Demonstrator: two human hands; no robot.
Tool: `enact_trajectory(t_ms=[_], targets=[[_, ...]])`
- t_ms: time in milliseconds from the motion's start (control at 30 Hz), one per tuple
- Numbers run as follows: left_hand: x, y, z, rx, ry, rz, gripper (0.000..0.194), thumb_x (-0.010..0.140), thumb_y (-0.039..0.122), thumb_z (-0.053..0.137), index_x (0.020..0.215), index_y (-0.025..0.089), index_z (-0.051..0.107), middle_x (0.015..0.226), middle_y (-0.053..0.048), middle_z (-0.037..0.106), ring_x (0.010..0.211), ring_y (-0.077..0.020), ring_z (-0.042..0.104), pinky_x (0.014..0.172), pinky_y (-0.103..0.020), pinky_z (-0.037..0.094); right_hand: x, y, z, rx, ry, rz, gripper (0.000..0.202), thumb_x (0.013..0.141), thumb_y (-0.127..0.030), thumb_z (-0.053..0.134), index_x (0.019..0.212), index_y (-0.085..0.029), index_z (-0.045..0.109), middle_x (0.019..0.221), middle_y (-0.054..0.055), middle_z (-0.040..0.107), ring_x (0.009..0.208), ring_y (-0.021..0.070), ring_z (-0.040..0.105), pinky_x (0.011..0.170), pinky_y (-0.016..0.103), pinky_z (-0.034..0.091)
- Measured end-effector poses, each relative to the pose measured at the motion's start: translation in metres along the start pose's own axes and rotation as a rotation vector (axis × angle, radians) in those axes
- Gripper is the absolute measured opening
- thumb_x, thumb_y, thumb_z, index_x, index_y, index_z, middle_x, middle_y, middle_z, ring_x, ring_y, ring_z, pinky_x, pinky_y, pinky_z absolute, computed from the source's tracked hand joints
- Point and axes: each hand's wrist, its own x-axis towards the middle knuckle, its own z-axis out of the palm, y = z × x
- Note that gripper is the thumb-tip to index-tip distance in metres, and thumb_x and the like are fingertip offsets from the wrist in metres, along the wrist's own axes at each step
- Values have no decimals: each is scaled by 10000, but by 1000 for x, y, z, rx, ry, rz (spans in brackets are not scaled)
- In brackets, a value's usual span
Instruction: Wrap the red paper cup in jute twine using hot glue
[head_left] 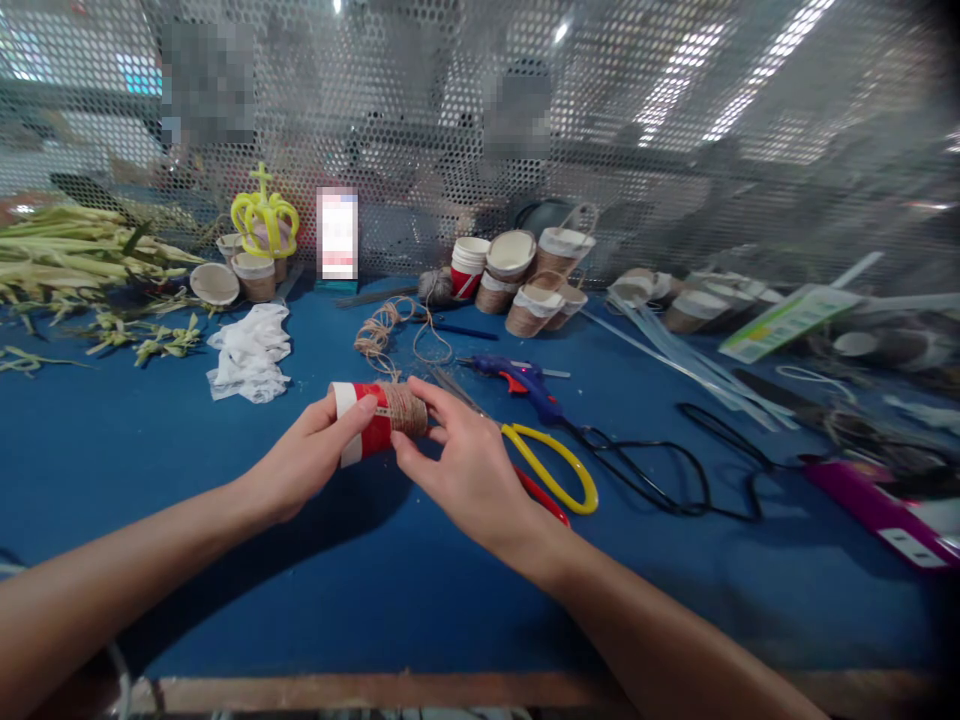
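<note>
A red and white paper cup (364, 442) lies on its side between my hands, a little above the blue table. Brown twine (407, 410) is wound round its right-hand part. My left hand (319, 445) grips the cup's white-rimmed end, thumb on top. The fingers and thumb of my right hand (465, 460) close round the twine-wrapped end. From the cup, loose twine (381, 330) runs back to a tangled coil on the table. Just right of my right hand lie scissors (555, 470) with yellow and red handles. Behind them rests a blue glue gun (517, 383).
Several twine-wrapped cups (536, 305) stand at the back, near a perforated metal screen (420, 130). White lace cloth (250, 352) and dried stalks (82, 245) lie left. Clear glue sticks (697, 360), a black cable (660, 500) and a purple power strip (862, 500) occupy the right.
</note>
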Motion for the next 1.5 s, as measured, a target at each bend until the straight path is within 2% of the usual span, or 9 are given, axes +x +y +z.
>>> enact_trajectory(t_ms=[633,800,867,933,1000,1100,1233,1333,1500], targets=[[-1,3,1,150,19,53,358,794,403,510,1038,158,603,989,-60,660,947,-199,560,794,-246,429,1,-2,-1,45,15,26,366,702,-210,573,1061,-168,512,1116,123,567,1012,244,549,797,401,490],[2,5,-2,164,-1,84,403,781,435,516,1046,143,593,1006,-70,654,949,-208,563,835,-278,422,5,-4,-10,123,4,1,348,721,-255,580,1055,-180,512,1098,108,579,995,229,554,820,400,473],[3,8,-5,152,-8,116,422,774,443,521,1051,132,588,996,-78,655,946,-218,563,845,-302,422,9,-3,-16,179,23,48,375,735,-288,574,1080,-167,492,1118,124,566,997,228,557,835,404,467],[4,11,-8,175,-27,159,422,768,445,526,1035,128,601,965,-80,664,938,-226,562,843,-317,423,13,-2,-20,297,-18,150,382,764,-315,544,1107,-165,467,1122,138,564,969,226,579,801,396,491],[5,15,-12,249,-70,207,383,768,427,532,1000,137,626,940,-70,670,917,-225,564,835,-316,424,17,-1,-24,472,-149,250,364,794,-342,502,1116,-178,450,1086,133,585,912,221,610,703,374,536],[6,21,-20,349,-171,221,293,769,377,549,923,155,661,921,-56,675,879,-214,572,820,-311,425,19,-2,-28,606,-256,262,340,780,-334,521,1077,-182,454,1053,115,597,876,211,622,674,359,549],[10,27,-27,162,-193,97,329,702,374,635,922,131,649,909,-79,675,802,-186,591,757,-272,436,17,-8,-29,513,-229,159,358,708,-230,599,1016,-201,420,977,70,602,859,185,612,749,360,517],[14,28,-26,6,-174,-41,310,688,377,652,849,113,664,822,-80,681,681,-146,587,642,-220,428,14,-12,-24,314,-234,76,381,685,-189,604,1015,-201,415,985,74,579,873,192,595,751,366,508],[22,26,-21,-2,-169,-121,298,718,400,615,713,106,665,652,-35,652,563,-99,535,544,-181,373,13,-11,-15,-16,-238,-131,462,661,-154,617,1102,-151,476,1054,103,513,994,208,519,897,391,412]])
